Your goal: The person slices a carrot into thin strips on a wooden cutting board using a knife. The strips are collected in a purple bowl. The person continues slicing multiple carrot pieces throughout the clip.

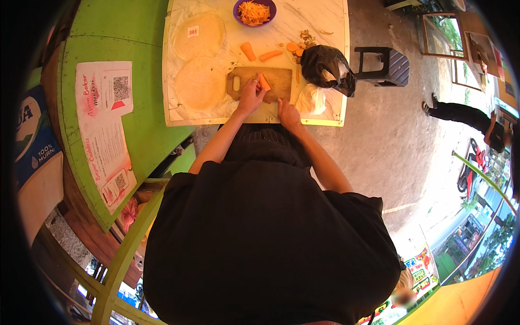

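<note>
A wooden cutting board (281, 81) with a handle slot lies near the front edge of the table. On it my left hand (251, 97) grips a piece of carrot (264, 82), fingers closed around its near end. My right hand (288, 114) is wrapped around a knife's handle; the thin blade (275, 95) points up beside the carrot. Beyond the board lie two carrot pieces, one thick (248, 51) and one slimmer (271, 55). A purple bowl (236, 15) of carrot strips stands at the far side.
Two stacks of round, pale wrappers (199, 84) lie left of the board. To the right are a black plastic bag (319, 59), a pale bundle (311, 100), carrot slices and peelings (307, 39). A dark plastic stool (392, 67) stands right of the table; a person (466, 115) is farther off.
</note>
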Demonstrator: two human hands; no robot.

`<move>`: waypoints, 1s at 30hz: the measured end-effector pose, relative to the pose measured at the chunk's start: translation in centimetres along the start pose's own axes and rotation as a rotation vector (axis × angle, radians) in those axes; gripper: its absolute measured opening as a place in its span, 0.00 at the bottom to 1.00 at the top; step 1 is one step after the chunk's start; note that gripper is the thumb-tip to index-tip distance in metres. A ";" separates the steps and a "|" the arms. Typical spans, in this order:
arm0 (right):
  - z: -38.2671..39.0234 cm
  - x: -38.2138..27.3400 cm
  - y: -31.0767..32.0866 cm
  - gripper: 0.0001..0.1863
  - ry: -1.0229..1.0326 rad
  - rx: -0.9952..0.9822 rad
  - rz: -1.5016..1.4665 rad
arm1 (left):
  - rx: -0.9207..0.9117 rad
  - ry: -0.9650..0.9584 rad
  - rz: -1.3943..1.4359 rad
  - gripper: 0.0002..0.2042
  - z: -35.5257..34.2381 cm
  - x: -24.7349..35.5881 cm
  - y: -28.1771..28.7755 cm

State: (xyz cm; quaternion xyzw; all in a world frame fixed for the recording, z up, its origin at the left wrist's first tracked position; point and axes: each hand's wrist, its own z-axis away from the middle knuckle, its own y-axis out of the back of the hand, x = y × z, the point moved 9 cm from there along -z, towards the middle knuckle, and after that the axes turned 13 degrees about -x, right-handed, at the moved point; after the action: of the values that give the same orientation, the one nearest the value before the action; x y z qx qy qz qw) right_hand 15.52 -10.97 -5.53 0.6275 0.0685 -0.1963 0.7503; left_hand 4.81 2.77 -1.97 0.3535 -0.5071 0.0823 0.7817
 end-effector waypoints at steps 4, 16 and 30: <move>-0.4 -0.2 1.8 0.19 -0.202 -0.073 -0.101 | -0.006 -0.001 0.000 0.35 -0.2 0.3 0.4; 2.0 1.4 0.2 0.21 -0.056 -0.039 -0.186 | 0.037 0.016 0.042 0.35 0.2 -0.4 0.3; 1.7 0.8 2.4 0.14 -0.115 -0.097 -0.177 | 0.007 0.001 0.034 0.34 0.0 -0.8 0.4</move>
State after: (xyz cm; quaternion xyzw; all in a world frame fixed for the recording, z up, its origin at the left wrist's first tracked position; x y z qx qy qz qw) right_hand 16.92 -12.48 -3.24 0.5695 0.0902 -0.2939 0.7623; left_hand 4.20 3.20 -2.51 0.3474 -0.5125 0.0974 0.7792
